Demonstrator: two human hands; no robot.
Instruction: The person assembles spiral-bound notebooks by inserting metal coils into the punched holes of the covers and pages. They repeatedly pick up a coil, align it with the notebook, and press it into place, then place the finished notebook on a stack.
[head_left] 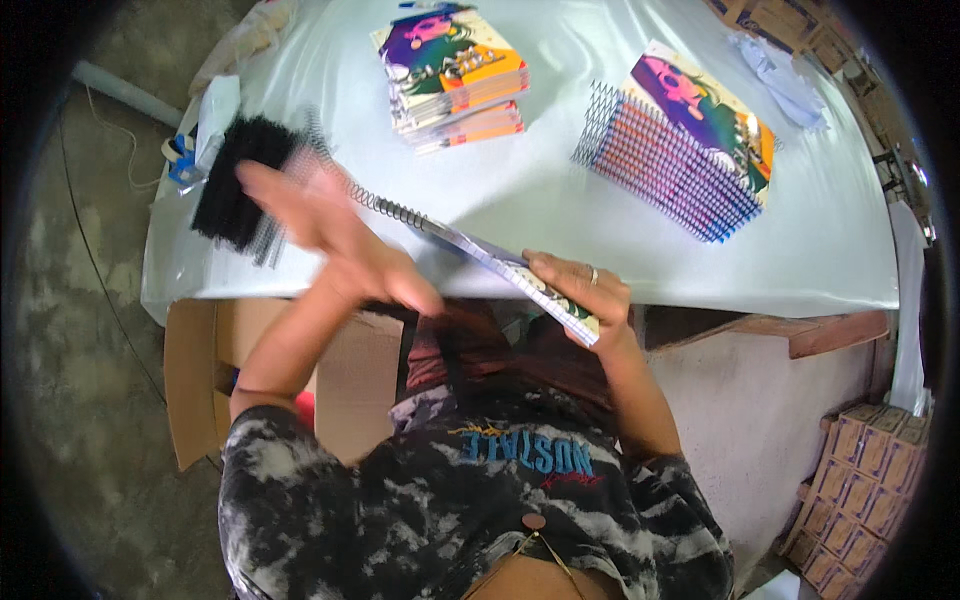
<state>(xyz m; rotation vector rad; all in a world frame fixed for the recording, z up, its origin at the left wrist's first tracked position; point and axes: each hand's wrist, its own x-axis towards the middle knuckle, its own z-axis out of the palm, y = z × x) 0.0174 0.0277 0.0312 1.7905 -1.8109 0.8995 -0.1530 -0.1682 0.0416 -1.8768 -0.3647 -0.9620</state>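
My right hand [590, 292] grips a notebook [530, 283] by its near end, thumb on top, holding it edge-up above the table's front edge. From the far end of its spine a dark spiral binding coil [400, 212] sticks out toward the upper left. My left hand [335, 230], smeared by motion, is stretched out flat below the coil, fingers apart and thumb toward the notebook. It appears to hold nothing; whether it touches the coil I cannot tell. Past its fingertips lies a pile of black coils [235, 185].
At the back of the white-covered table [340, 60] stands a stack of notebooks [455, 75] without coils. Coil-bound notebooks [690, 140] are piled at the right. A blue tape dispenser [183, 160] sits at the left edge. An open cardboard box [195, 380] is below; packed boxes [855, 490] stand lower right.
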